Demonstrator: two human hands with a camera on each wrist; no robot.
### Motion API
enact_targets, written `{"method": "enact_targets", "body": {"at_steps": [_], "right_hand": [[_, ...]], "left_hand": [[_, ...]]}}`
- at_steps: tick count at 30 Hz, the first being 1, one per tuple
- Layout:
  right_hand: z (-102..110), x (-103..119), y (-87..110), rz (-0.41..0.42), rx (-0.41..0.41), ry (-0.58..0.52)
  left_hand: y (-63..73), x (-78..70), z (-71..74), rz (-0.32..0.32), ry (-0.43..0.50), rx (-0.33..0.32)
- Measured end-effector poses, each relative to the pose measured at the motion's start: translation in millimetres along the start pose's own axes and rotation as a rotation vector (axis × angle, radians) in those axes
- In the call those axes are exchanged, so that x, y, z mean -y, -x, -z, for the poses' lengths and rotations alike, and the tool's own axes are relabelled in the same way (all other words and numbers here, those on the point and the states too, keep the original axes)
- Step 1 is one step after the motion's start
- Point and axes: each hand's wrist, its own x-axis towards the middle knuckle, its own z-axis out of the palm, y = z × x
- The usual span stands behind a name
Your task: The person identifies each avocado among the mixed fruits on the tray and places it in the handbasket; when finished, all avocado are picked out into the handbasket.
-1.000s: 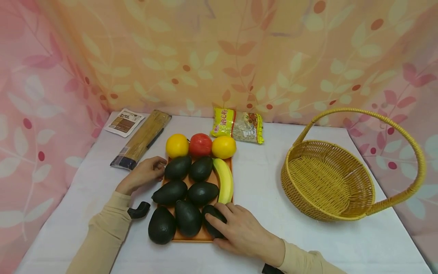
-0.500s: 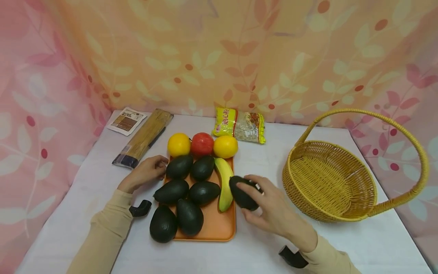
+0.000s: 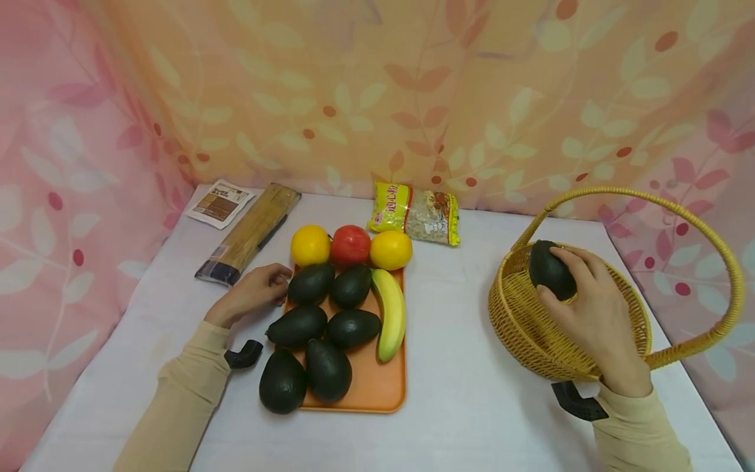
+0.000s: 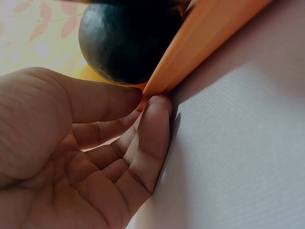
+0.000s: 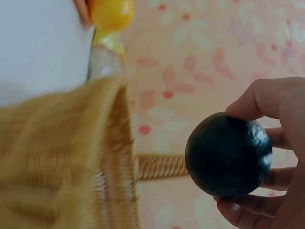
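My right hand [image 3: 596, 308] grips a dark green avocado [image 3: 551, 270] over the yellow wicker basket [image 3: 519, 341]. In the right wrist view, thumb and fingers curl round the avocado [image 5: 228, 155] beside the basket's wall. My left hand [image 3: 256, 293] pinches the left edge of the orange tray [image 3: 377, 387]; in the left wrist view, thumb and fingertips meet at the tray's rim [image 4: 200, 43]. Several avocados [image 3: 328, 369] lie on the tray, one overhanging its front left corner. A banana [image 3: 390, 316] lies along its right side, with a red fruit [image 3: 350, 244] between two yellow fruits [image 3: 391, 250] at the back.
Behind the tray lies a yellow bag of pasta [image 3: 415, 213]. A long pack of noodles [image 3: 250, 233] and a small white-and-brown packet [image 3: 219, 203] lie at the back left. The basket's tall handle [image 3: 716, 249] arches up on the right. Patterned curtains border the table.
My right hand has lifted the avocado from the tray's front right corner and carried it rightward over the basket. The left hand stays at the tray's edge.
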Motion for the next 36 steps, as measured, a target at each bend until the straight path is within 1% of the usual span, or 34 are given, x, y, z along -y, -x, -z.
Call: {"method": "enact_targets", "body": {"at_steps": [3,6,10,15,21,23,25,27,30,32,36], "right_hand": [[-0.1,-14.0,1.1,-0.072,0.106,0.037],[-4.0,-24.2,3.0,-0.097,0.223,0.065],[-10.5,-32.3,6.3,-0.108,0.352,0.079],[-18.0,-36.7,7.4,-0.095,0.458,0.083],[-27.5,-38.5,7.7,-0.031,0.510,0.071],[-30.2,-38.5,8.2,-0.023,0.528,0.065],[-32.0,-38.2,9.1,-0.025,0.544,0.065],[-32.9,-38.0,9.9,-0.030,0.551,0.062],[-33.6,-38.1,10.8,-0.036,0.548,0.061],[-34.0,-38.2,11.1,-0.036,0.546,0.061],[-34.5,-37.9,12.4,-0.039,0.545,0.063]], "left_hand": [[-0.1,-0.3,-0.3,0.000,-0.002,-0.003],[0.0,-0.7,-0.6,0.005,-0.006,-0.003],[-0.6,-2.0,-0.5,0.015,-0.007,0.001],[-0.4,-2.6,-0.5,0.020,-0.002,0.002],[-0.4,-2.9,-0.9,0.023,0.003,-0.002],[-0.4,-2.5,-1.5,0.022,0.005,-0.006],[-0.4,-2.4,-2.1,0.011,0.002,-0.006],[-0.6,-1.7,-2.6,0.016,0.004,-0.010],[-0.4,-1.0,-2.6,0.012,0.000,-0.007],[-0.3,-0.7,-2.3,0.020,0.004,-0.009],[0.0,-1.3,-1.6,0.012,0.006,-0.006]]}}
